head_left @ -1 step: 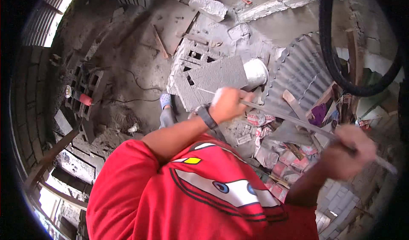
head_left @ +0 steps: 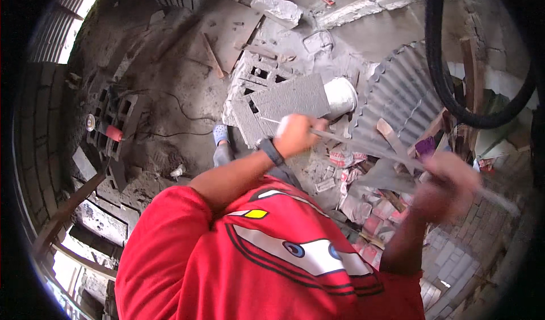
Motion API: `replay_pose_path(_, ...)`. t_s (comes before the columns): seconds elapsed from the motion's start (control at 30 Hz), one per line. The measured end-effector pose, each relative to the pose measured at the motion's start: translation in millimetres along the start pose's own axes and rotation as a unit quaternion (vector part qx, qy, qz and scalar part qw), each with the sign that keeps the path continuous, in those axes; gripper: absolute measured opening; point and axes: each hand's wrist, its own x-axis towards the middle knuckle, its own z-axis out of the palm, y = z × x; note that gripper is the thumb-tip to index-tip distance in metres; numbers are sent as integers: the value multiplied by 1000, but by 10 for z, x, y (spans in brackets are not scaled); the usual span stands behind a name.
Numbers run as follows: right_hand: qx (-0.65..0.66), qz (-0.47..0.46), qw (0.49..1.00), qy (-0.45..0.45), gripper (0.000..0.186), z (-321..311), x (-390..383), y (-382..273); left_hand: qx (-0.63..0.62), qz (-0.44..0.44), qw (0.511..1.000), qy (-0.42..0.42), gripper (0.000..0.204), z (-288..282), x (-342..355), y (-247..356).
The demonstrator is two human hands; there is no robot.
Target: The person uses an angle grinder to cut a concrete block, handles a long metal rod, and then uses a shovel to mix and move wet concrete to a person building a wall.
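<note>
A long thin grey bar (head_left: pixel 369 147) slants across in front of me, its narrow tip over the concrete blocks and its far end blurred at the right. My left hand (head_left: pixel 298 135), a dark band on its wrist, is closed round the bar near that tip. Further along it, my right hand (head_left: pixel 451 175) is smeared by motion but wraps the bar too. Beyond my left hand, a flat grey concrete block (head_left: pixel 292 98) lies tilted on other hollow blocks (head_left: pixel 258 76). A whitish bucket (head_left: pixel 342 95) stands against its right side.
Corrugated sheet (head_left: pixel 400 93) leans at the right, with a thick black hose loop (head_left: pixel 482 121) in front. Wood scraps, a purple cloth (head_left: pixel 424 147) and torn bags (head_left: pixel 346 160) are heaped below. On the left are hollow blocks with a red cup-like object (head_left: pixel 114 132) and a cable (head_left: pixel 181 134).
My right hand has moved up and to the left along with the bar. The left hand has shifted slightly left, still gripping it.
</note>
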Motion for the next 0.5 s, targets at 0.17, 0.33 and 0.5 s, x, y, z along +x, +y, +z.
replay_pose_path(0.17, 24, 11, 1000, -12, 40, -45, 24, -62, 3, 65, 997, 52, 37, 147, 76, -47)
replay_pose_path(0.33, 227, 20, 971, 76, 37, -740, 435, -277, -4, 123, 992, -7, 36, -51, -49, 715)
replay_pose_path(0.5, -148, 45, 988, 10, 39, 152, -364, 101, -6, 49, 999, 10, 38, 165, -10, -361)
